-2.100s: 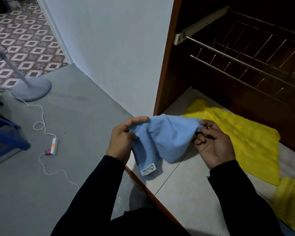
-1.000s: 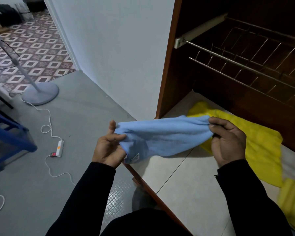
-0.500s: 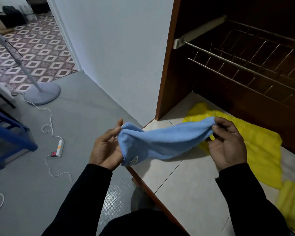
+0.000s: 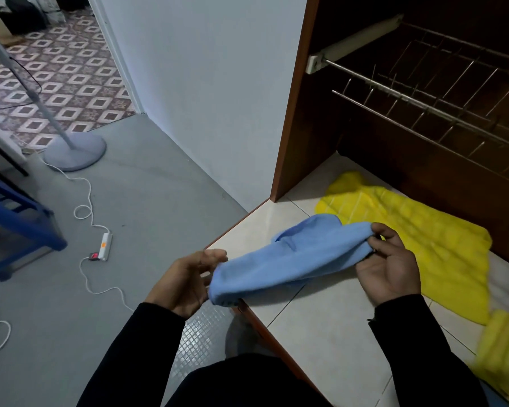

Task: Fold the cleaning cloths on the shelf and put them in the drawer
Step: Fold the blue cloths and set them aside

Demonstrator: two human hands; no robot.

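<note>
The right hand (image 4: 390,267) pinches one end of the blue cleaning cloth (image 4: 288,257) between thumb and curled fingers. The left hand (image 4: 185,282) holds the other end with loosely bent fingers; how firmly it grips I cannot tell. The cloth hangs stretched between them above the front corner of the tiled shelf (image 4: 329,333). At 2 o'clock from the right hand a yellow cloth (image 4: 423,239) lies spread on the shelf, another yellow cloth (image 4: 506,359) at 5 o'clock. Above, at 1 o'clock, hangs a wire rack (image 4: 423,92). At 9 o'clock, on the grey floor, lies a power strip (image 4: 104,246).
</note>
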